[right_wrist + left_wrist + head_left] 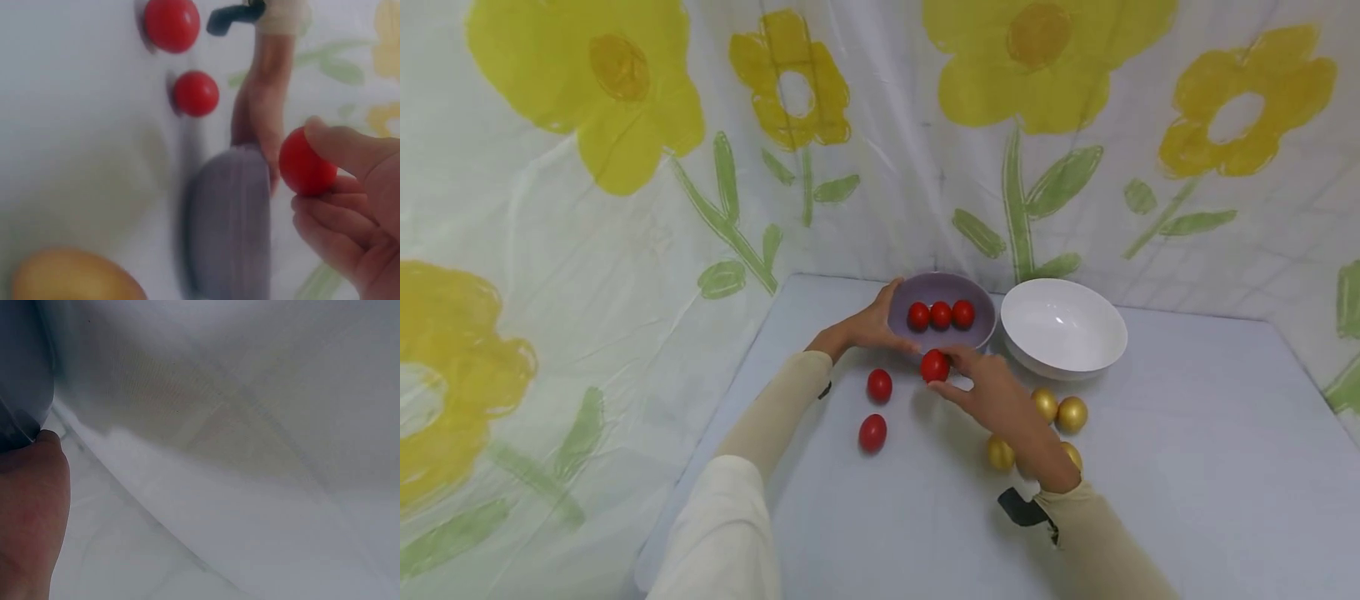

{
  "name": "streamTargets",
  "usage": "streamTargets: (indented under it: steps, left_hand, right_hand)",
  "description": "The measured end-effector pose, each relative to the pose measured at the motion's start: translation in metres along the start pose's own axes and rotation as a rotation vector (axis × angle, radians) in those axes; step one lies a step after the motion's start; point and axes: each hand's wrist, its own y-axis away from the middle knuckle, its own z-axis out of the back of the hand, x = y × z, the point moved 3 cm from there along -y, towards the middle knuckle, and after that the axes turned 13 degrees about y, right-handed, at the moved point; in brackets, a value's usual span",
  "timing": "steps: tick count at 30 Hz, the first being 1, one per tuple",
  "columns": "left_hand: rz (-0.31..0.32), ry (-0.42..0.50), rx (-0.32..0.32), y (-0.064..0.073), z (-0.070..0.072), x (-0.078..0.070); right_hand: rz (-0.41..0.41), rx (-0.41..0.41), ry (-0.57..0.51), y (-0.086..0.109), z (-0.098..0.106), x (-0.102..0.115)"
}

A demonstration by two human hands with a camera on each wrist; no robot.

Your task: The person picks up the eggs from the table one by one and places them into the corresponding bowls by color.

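Note:
Between thumb and fingertips, my right hand (pixel 996 396) pinches a red egg (pixel 935 366) at the near edge of a purple bowl (pixel 934 287). The right wrist view has this held red egg (pixel 307 164) raised off the table, level with the bowl's rim. My left hand (pixel 874 325) grips the bowl's left side, thumb and fingers spread along it. Inside the bowl three red eggs (pixel 940 315) sit in a row. Two more, a nearer red egg (pixel 872 433) and a farther red egg (pixel 879 386), lie on the table left of my right hand.
A white bowl (pixel 1063 325) stands right beside the purple one. Several gold eggs (pixel 1072 414) lie on the pale table (pixel 1210 467), partly behind my right wrist. A flower-painted curtain (pixel 880 200) hangs along the table's back and left edges.

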Motion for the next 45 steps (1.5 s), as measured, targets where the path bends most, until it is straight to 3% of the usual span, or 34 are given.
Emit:
streamTargets:
  steps: [4, 9, 13, 23, 28, 35, 45]
  left_hand:
    - [0.022, -0.009, -0.006, 0.000, 0.000, 0.000]
    - [0.019, -0.017, -0.001, 0.001, 0.001, -0.003]
    - [0.027, -0.025, 0.000, 0.004, 0.004, -0.004]
    - [0.053, 0.014, -0.001, 0.011, 0.006, 0.002]
    - [0.058, 0.015, 0.008, 0.010, 0.002, 0.003]
    - [0.023, 0.034, 0.015, 0.002, -0.001, -0.001]
    - [0.044, 0.043, 0.016, 0.005, 0.002, -0.002]
  right_hand:
    - [0.022, -0.040, 0.071, -0.015, 0.012, -0.010]
    - [0.006, -0.026, 0.147, -0.038, 0.016, -0.024]
    - [0.015, 0.018, 0.179, -0.059, 0.006, -0.034]
    - [0.045, 0.158, 0.333, -0.102, -0.027, -0.034]
    - [0.027, 0.210, 0.394, -0.107, -0.038, -0.034]
    - [-0.038, 0.212, 0.389, -0.106, -0.037, -0.032]
    - [-0.044, 0.213, 0.399, -0.111, -0.042, -0.028]
